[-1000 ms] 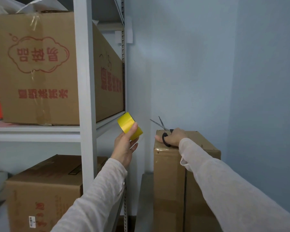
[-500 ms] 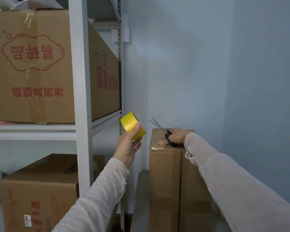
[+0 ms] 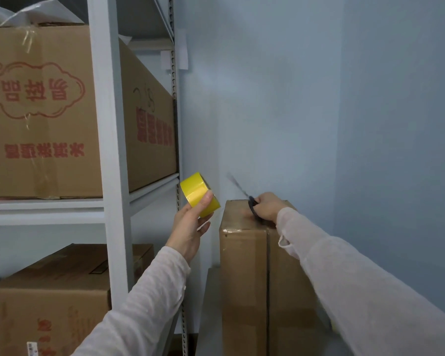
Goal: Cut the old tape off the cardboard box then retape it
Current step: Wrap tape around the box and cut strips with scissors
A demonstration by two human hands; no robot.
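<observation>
Tall brown cardboard box [image 3: 244,278] upright at lower centre of frame, long axis vertical, dark seam running straight down its near face, wrinkled clear tape [image 3: 235,230] across the upper edge. On the box top, right hand [image 3: 267,207] curled around black-handled scissors [image 3: 251,201], blurred blades pointing up and left toward the pale blue wall [image 3: 293,98]; blades parted or closed, cannot tell. Just left of the box and clear of it, left hand [image 3: 190,227] raised, thumb and fingers gripping a tilted round yellow tape roll [image 3: 195,192]. At left, grey metal shelving rack [image 3: 108,150] with a red-printed brown carton [image 3: 36,111].
</observation>
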